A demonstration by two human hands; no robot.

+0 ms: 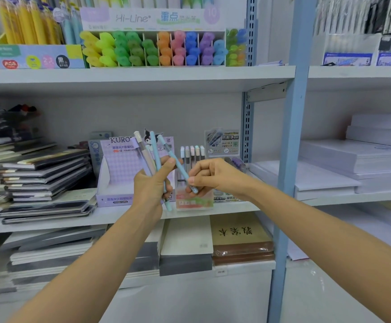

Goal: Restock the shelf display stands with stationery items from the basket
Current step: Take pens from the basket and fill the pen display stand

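Separating one pale blue pen (178,163), pinched near its lower end by the right hand (210,176), from the bunch of pens (143,152) clasped in the left hand (151,185), then probably slotting it upright into the part-filled stand (194,202) just behind.

I see a lilac display box (117,169) with a pale checked pattern. In front of it the bundle of pens (148,157) is pastel blue, cream and lilac; the single pen (178,164) is light blue. Above the box, highlighters (152,48) run yellow, green, orange, pink, blue, purple. Left of it, notebooks (45,170) look black.
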